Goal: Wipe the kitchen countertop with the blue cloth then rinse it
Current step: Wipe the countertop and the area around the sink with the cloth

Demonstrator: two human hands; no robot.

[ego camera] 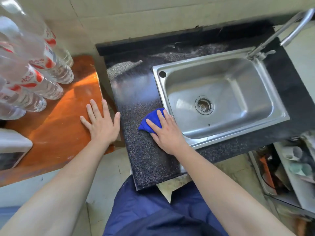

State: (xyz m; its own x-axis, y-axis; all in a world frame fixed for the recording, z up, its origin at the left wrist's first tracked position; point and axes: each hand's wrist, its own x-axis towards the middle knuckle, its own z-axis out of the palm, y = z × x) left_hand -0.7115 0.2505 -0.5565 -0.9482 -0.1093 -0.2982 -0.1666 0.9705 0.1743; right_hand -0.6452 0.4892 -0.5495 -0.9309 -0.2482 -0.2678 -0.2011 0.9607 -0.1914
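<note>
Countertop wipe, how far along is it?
Midway, it seems. The countertop behind the blue cloth shows wet streaks, so it has likely been wiped already. In hand: the right hand presses the cloth flat beside the sink; the left hand rests on the wooden table. Left: the rinse; no water is running into the sink.

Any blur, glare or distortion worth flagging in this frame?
Head view: wide-angle distortion bends the counter and faucet; the bottles at upper left are blurred; glare on the table and sink; left hand, right hand and cloth are sharp.

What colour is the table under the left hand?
Glossy orange-brown table, under the left hand; head view.
</note>
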